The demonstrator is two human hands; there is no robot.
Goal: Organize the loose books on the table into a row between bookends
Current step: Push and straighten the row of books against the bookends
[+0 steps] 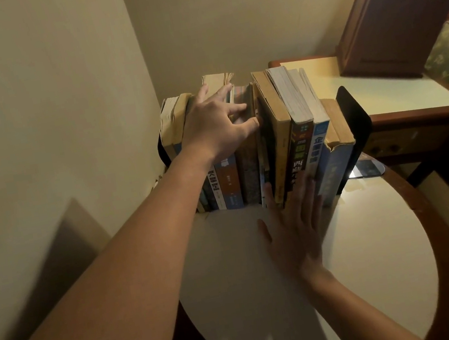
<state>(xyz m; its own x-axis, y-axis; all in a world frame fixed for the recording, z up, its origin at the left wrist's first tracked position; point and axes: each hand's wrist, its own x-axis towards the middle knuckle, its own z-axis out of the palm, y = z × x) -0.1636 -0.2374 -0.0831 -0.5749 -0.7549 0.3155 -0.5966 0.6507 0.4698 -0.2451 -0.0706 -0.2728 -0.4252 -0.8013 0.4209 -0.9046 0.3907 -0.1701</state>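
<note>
A row of several upright books (280,136) stands at the far side of a round table (378,232). A black bookend (356,122) leans against the row's right end; another dark bookend (163,153) shows at the left end by the wall. My left hand (218,123) rests on top of the left and middle books, fingers curled over a dark book's top edge (243,97). My right hand (295,223) lies flat with fingers spread, pressed against the spines near the row's middle.
A wall runs close along the left of the table. Behind on the right stands a wooden desk (402,96) with a pale top and a dark wooden cabinet (400,19). The table's near half is bare glossy surface with a wooden rim.
</note>
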